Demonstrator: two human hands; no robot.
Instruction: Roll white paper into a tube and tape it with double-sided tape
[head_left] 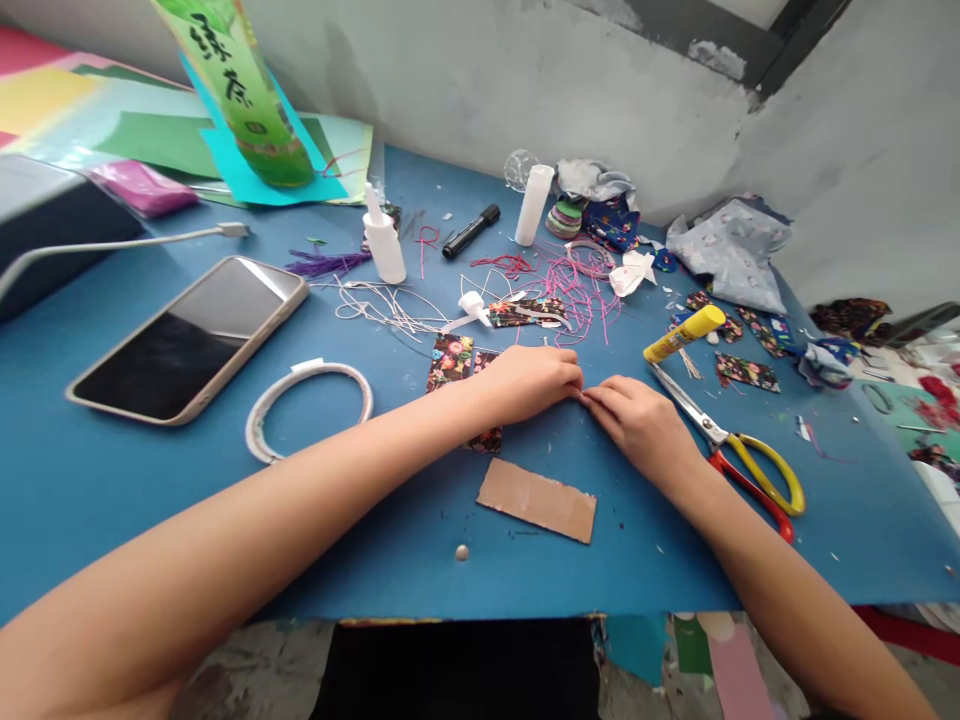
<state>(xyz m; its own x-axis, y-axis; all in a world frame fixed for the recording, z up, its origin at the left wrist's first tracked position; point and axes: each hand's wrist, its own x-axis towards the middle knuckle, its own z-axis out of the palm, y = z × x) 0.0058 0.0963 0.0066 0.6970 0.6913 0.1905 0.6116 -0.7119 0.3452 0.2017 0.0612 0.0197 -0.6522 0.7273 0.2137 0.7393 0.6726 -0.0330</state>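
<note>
My left hand [534,382] and my right hand [634,412] meet fingertip to fingertip over the middle of the table, both pinched closed. What they pinch, if anything, is too small to make out. Partly covered by my left hand and forearm are dark floral fabric pieces [450,362]. Nearer to me lies a brown cardboard rectangle [537,500]. Scissors [716,432] with yellow and red handles rest right of my right hand, the tip of a yellow glue stick [684,335] close to their blades. Beyond my left hand sits another floral strip [527,312] beside a white nozzle cap [472,307].
A phone [191,340] and a roll of tape [259,425] lie at left. Behind stand a white glue bottle [385,248], a white tube [534,207] and a green tea bottle [247,100]. A black marker [471,232], tangled pink cord [577,290] and fabric scraps [727,250] lie farther back.
</note>
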